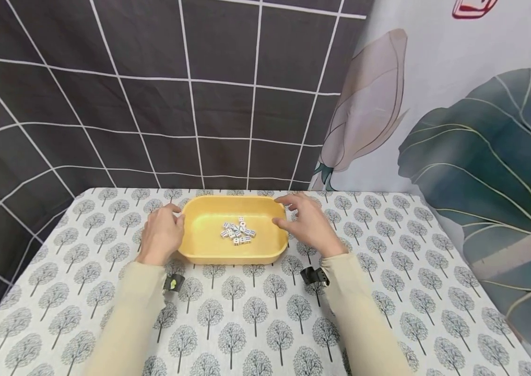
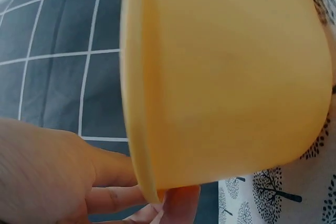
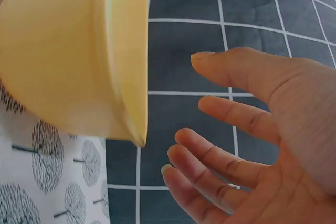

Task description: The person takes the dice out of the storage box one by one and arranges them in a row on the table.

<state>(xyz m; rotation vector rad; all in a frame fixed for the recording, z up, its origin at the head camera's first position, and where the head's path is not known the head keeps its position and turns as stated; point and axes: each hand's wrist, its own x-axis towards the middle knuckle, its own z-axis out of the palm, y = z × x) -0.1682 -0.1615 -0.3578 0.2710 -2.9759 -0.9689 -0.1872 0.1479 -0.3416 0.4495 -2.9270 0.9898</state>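
A yellow oval plastic basin (image 1: 234,259) sits on the cloth, with several white dice (image 1: 238,233) in a loose cluster on its floor, right of the middle. At the basin's left end my left hand (image 1: 162,233) grips the rim; in the left wrist view its fingertips (image 2: 181,205) lie against the outer wall just under the rim. My right hand (image 1: 309,222) hovers by the right end, thumb and fingers spread. The right wrist view shows a gap between those fingers (image 3: 207,156) and the basin (image 3: 58,56), with nothing in the hand.
A white tablecloth (image 1: 232,313) printed with grey trees covers the table. Behind it hangs a dark cloth (image 1: 223,109) with a white grid, and a curtain (image 1: 434,130) with large leaf and flower prints stands at the right. Both wrists wear black straps (image 1: 314,275).
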